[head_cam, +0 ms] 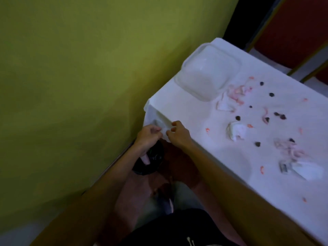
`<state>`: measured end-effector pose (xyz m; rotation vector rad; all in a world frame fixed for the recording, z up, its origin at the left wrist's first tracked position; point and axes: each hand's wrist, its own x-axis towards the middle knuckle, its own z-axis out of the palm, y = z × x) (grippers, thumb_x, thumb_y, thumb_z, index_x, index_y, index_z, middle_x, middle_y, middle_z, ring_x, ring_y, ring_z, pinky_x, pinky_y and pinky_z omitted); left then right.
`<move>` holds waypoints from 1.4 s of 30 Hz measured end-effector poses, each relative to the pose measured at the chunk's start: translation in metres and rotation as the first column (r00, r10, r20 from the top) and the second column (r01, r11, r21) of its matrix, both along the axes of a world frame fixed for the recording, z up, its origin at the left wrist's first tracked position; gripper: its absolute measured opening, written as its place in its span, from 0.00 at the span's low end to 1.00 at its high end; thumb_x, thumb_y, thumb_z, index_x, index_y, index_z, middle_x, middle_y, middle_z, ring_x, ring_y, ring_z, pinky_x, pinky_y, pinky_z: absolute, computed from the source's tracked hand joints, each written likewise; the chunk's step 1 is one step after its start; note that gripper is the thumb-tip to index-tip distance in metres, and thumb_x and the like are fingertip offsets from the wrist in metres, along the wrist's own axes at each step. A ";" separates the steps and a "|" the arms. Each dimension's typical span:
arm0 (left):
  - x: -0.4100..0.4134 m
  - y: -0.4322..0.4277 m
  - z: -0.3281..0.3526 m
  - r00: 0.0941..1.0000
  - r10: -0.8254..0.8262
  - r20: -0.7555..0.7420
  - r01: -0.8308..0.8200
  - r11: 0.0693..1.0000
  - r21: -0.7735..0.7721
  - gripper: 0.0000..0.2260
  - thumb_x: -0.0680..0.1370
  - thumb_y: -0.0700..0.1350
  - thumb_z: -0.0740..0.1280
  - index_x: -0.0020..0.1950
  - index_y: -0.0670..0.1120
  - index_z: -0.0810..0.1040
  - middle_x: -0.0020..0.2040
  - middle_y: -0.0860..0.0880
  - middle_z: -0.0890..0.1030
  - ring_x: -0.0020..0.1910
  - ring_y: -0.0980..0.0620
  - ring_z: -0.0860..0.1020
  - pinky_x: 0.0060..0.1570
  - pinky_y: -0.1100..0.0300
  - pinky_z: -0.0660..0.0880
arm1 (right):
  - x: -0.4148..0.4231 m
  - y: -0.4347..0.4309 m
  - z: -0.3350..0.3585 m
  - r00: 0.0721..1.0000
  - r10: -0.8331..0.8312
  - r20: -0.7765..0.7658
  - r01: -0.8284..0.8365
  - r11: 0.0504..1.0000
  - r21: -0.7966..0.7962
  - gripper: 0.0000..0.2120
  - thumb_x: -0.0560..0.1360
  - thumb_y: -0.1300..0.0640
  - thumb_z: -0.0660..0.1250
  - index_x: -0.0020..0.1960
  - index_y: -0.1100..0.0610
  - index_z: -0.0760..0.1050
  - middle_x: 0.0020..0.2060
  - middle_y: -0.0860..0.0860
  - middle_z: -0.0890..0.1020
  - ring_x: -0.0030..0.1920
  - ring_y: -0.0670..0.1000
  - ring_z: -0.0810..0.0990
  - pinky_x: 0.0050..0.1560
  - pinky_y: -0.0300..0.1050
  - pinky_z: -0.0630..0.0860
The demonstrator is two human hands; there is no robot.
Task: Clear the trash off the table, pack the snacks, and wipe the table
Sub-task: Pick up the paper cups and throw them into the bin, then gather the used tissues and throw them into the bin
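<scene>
Both hands meet off the table's near left corner. My left hand (149,134) and my right hand (178,133) each pinch a small white scrap (164,129) between them, above a black-lined bin (150,160). On the white tablecloth (221,166) lie crumpled white tissues (236,133), a torn white piece (224,103), pink peel strips (237,92), several small dark snack pieces (237,118) and a small grey wrapper (284,167). A clear plastic container (208,71) stands at the far left of the table.
A yellow-green wall (71,77) runs close along the left. The bin stands on the floor between the wall and the table corner. A dark red chair (292,27) stands beyond the table's far end. More white paper (308,170) lies at the right.
</scene>
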<state>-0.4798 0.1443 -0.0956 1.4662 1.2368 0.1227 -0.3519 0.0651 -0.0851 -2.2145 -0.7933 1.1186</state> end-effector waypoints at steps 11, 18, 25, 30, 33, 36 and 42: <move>0.053 -0.045 0.041 0.952 -0.306 0.024 0.305 0.951 0.039 0.10 0.76 0.45 0.68 0.56 0.50 0.79 0.46 0.48 0.84 0.47 0.49 0.83 0.49 0.51 0.81 | 0.037 -0.084 0.025 0.926 -0.378 0.011 0.376 0.923 0.082 0.15 0.76 0.55 0.64 0.62 0.54 0.74 0.59 0.53 0.80 0.54 0.55 0.82 0.61 0.54 0.77; 0.087 -0.074 0.056 0.900 -0.433 0.047 0.431 0.901 0.054 0.08 0.76 0.44 0.70 0.55 0.48 0.81 0.45 0.46 0.84 0.44 0.51 0.83 0.43 0.57 0.78 | 0.066 -0.133 0.047 0.790 -0.608 -0.075 0.611 0.775 0.160 0.14 0.78 0.58 0.63 0.63 0.55 0.73 0.48 0.50 0.81 0.46 0.52 0.85 0.52 0.52 0.82; 0.116 -0.086 0.055 0.849 -0.527 0.027 0.524 0.848 0.083 0.05 0.73 0.47 0.70 0.47 0.55 0.80 0.49 0.53 0.85 0.47 0.52 0.83 0.51 0.54 0.80 | 0.096 -0.167 0.048 0.671 -0.726 -0.151 0.741 0.645 0.186 0.13 0.79 0.58 0.63 0.63 0.56 0.73 0.56 0.51 0.79 0.42 0.49 0.86 0.55 0.54 0.82; 0.139 -0.091 0.057 0.826 -0.564 -0.002 0.561 0.822 0.094 0.05 0.74 0.46 0.69 0.48 0.55 0.80 0.46 0.50 0.84 0.47 0.51 0.83 0.49 0.54 0.80 | 0.117 -0.177 0.047 0.649 -0.738 -0.186 0.761 0.622 0.186 0.12 0.80 0.57 0.63 0.63 0.56 0.75 0.55 0.53 0.81 0.42 0.49 0.86 0.51 0.50 0.83; 0.159 -0.096 0.059 0.799 -0.600 -0.035 0.600 0.793 0.108 0.07 0.75 0.46 0.69 0.52 0.53 0.80 0.49 0.48 0.84 0.49 0.49 0.83 0.50 0.52 0.80 | 0.133 -0.182 0.046 0.639 -0.744 -0.194 0.769 0.611 0.190 0.12 0.79 0.58 0.63 0.62 0.57 0.76 0.53 0.53 0.82 0.43 0.50 0.86 0.54 0.51 0.82; 0.184 -0.106 0.060 0.808 -0.582 -0.093 0.589 0.790 0.167 0.15 0.76 0.46 0.69 0.63 0.50 0.77 0.58 0.49 0.79 0.56 0.48 0.79 0.55 0.51 0.79 | 0.149 -0.191 0.044 0.651 -0.730 -0.207 0.759 0.626 0.179 0.10 0.79 0.58 0.63 0.59 0.55 0.76 0.46 0.48 0.82 0.44 0.50 0.86 0.56 0.54 0.82; 0.231 -0.135 0.042 0.823 -0.528 -0.211 0.568 0.774 0.280 0.23 0.76 0.45 0.68 0.70 0.47 0.71 0.66 0.40 0.73 0.61 0.42 0.76 0.51 0.56 0.72 | 0.179 -0.224 0.033 0.648 -0.730 -0.217 0.761 0.631 0.151 0.09 0.79 0.59 0.63 0.58 0.57 0.77 0.48 0.50 0.82 0.41 0.50 0.85 0.50 0.50 0.82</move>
